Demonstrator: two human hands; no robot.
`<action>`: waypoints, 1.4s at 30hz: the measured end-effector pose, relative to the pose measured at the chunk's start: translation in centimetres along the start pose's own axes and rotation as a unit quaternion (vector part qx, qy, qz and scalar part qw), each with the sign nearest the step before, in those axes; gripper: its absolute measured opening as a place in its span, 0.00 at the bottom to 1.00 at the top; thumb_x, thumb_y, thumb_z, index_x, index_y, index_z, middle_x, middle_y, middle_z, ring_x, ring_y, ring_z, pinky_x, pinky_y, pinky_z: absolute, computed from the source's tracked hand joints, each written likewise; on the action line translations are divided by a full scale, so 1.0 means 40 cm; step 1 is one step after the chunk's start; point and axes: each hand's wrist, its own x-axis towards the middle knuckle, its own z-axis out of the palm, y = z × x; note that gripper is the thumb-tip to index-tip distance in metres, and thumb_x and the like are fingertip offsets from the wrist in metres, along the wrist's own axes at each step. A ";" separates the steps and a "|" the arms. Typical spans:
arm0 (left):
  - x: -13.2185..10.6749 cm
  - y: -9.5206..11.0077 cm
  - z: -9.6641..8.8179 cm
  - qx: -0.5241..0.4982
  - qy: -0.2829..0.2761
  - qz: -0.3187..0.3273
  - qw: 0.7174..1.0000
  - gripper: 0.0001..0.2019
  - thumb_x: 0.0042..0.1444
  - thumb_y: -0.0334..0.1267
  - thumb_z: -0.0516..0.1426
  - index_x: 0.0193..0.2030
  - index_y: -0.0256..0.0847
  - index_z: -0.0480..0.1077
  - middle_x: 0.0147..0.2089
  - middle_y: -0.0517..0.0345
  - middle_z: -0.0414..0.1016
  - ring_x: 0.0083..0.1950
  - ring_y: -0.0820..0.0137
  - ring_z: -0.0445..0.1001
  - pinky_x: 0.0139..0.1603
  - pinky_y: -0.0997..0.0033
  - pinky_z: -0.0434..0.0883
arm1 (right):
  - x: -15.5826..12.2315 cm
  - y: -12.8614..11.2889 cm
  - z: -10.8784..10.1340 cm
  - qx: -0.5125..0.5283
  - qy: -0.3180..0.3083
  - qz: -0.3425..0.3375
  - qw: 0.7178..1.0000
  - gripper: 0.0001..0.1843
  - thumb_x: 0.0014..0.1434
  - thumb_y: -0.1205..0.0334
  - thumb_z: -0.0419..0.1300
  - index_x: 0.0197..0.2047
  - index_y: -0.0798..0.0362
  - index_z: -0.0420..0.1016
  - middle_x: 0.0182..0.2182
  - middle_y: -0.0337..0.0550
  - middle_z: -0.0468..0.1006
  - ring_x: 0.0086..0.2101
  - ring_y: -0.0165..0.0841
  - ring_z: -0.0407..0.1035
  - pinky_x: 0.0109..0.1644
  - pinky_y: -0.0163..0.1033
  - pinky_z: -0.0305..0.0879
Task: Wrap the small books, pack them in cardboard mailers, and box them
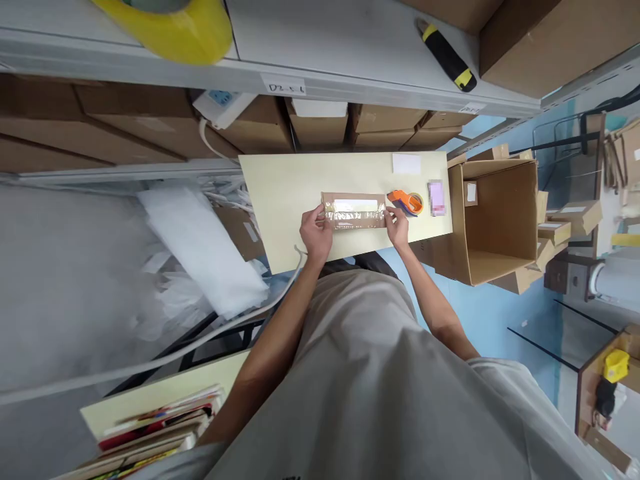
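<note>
A small flat cardboard box (pixel 355 223) lies across the middle of the cream table, with a white label and a strip of shiny clear tape along its top. My left hand (pixel 317 233) grips its left end, fingers closed on the edge. At the right end, my right hand (pixel 397 227) pinches the box's edge between thumb and fingers. Just beyond the right hand is an orange tape dispenser (pixel 399 198). Further right lies a small pinkish-purple packet (pixel 437 198), and a white paper slip (pixel 407 164) rests near the table's back edge.
A large open cardboard box (pixel 460 220) stands against the table's right end. Above the table runs a grey shelf (pixel 330 40) bearing a yellow tape roll (pixel 200 33) and a black-and-yellow utility knife (pixel 447 57). White foam sheeting (pixel 200 247) and a pale hose (pixel 225 325) are at left.
</note>
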 end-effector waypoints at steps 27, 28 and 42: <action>-0.141 -0.153 0.271 -0.073 0.077 -0.174 0.979 0.22 0.61 0.35 0.65 0.63 0.42 0.78 0.68 0.39 0.83 0.63 0.53 0.86 0.68 0.50 0.81 | 0.209 0.258 -0.008 -0.268 -0.051 -0.062 0.960 0.32 0.78 0.62 0.52 0.77 0.74 0.61 0.68 0.81 0.74 0.69 0.58 0.71 0.77 0.61 0.63; -0.165 -0.147 0.313 -0.078 0.072 -0.170 0.980 0.22 0.62 0.36 0.65 0.63 0.42 0.78 0.67 0.40 0.84 0.63 0.53 0.86 0.68 0.50 0.82 | 0.224 0.268 -0.007 -0.284 -0.068 -0.064 0.954 0.31 0.79 0.63 0.49 0.77 0.75 0.61 0.67 0.80 0.75 0.69 0.56 0.71 0.77 0.59 0.62; -0.370 0.039 0.556 -0.096 0.100 -0.020 0.990 0.17 0.71 0.57 0.68 0.53 0.47 0.82 0.53 0.49 0.86 0.53 0.60 0.88 0.60 0.57 0.85 | 0.138 0.310 -0.118 0.120 -0.346 -0.137 0.921 0.38 0.84 0.40 0.36 0.79 0.55 0.66 0.68 0.59 0.82 0.67 0.44 0.77 0.71 0.48 0.74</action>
